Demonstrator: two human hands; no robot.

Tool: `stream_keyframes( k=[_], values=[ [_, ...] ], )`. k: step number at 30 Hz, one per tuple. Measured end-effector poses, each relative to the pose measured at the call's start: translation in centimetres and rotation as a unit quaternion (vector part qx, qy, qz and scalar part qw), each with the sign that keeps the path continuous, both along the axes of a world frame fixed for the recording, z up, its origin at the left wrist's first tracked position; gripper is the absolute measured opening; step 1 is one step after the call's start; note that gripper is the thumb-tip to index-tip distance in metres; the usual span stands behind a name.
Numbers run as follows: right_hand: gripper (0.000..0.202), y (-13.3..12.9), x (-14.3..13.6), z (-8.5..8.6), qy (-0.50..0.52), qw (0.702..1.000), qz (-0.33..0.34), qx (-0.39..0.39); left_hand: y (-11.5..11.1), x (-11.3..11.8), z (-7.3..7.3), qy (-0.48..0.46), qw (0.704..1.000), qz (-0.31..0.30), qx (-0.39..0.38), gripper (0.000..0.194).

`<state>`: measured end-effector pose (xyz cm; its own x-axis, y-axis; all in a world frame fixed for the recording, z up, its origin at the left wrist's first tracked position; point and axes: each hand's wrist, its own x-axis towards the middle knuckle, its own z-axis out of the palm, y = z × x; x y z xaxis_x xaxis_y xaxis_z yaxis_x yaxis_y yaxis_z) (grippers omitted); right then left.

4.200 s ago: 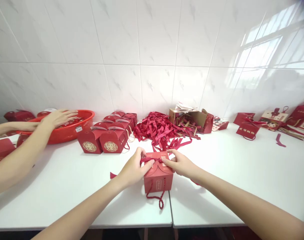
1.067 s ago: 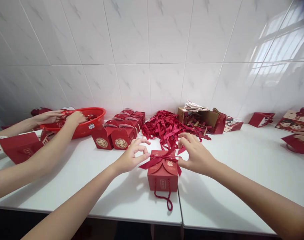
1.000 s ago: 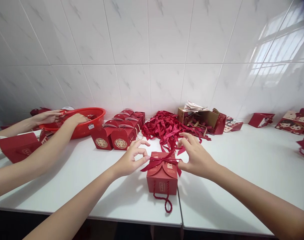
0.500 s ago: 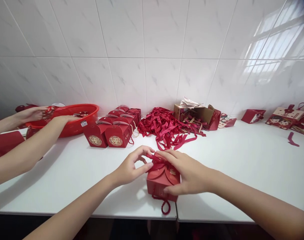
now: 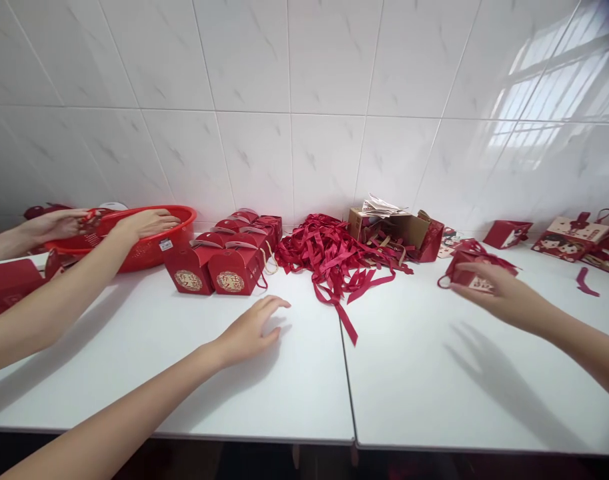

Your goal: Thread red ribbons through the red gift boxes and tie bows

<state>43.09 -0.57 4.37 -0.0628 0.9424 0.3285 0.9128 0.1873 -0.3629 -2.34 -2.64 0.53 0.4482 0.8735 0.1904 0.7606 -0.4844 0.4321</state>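
1. The small tied box (image 5: 465, 257) has just gone from the middle to the right side of the white table (image 5: 304, 387); I'd judge its bow is finished.
2. The right hand (image 5: 507, 297) curves at that box; whether it grips it, I can't tell. The left hand (image 5: 249, 332) is open, empty, above the table.
3. I count two front boxes with gold seals (image 5: 189, 281) (image 5: 234, 281), more behind, too overlapped to count; one ribbon heap (image 5: 324, 247), strands uncountable; one red basin (image 5: 184, 233); two co-worker's hands (image 5: 151, 223) (image 5: 59, 225).
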Motion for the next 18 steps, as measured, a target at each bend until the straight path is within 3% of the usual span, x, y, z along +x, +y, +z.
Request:
stream_keyframes(
  k=[2, 4, 6, 8, 11, 18],
  values=[
    [0.054, -1.1, -3.0, -0.1, -0.029, 0.996, 0.059, -0.058, 1.4, -0.7, -0.2, 0.001, 0.992, 0.081, 0.093, 0.036],
    [0.053, -2.2, -6.4, 0.0, -0.055, 0.988, 0.115, -0.092, 3.0, -1.5, 0.0, -0.016, 0.961, 0.212, 0.177, 0.043],
    [0.052, -2.8, -9.5, -0.1, -0.061, 0.976, 0.166, -0.130, 4.6, -2.4, 0.6, -0.046, 0.909, 0.364, 0.197, 0.058],
    [0.051, -2.7, -11.9, -0.5, -0.056, 0.963, 0.215, -0.155, 6.0, -3.3, 1.2, -0.066, 0.867, 0.468, 0.160, 0.075],
    [0.047, -1.8, -14.8, -1.9, -0.051, 0.954, 0.259, -0.140, 7.2, -4.0, 1.6, -0.058, 0.854, 0.505, 0.110, 0.080],
    [0.023, -0.2, -17.7, -5.7, 0.013, 0.963, 0.263, -0.059, 6.8, -4.6, 0.8, -0.068, 0.879, 0.460, 0.108, 0.072]
  ],
)
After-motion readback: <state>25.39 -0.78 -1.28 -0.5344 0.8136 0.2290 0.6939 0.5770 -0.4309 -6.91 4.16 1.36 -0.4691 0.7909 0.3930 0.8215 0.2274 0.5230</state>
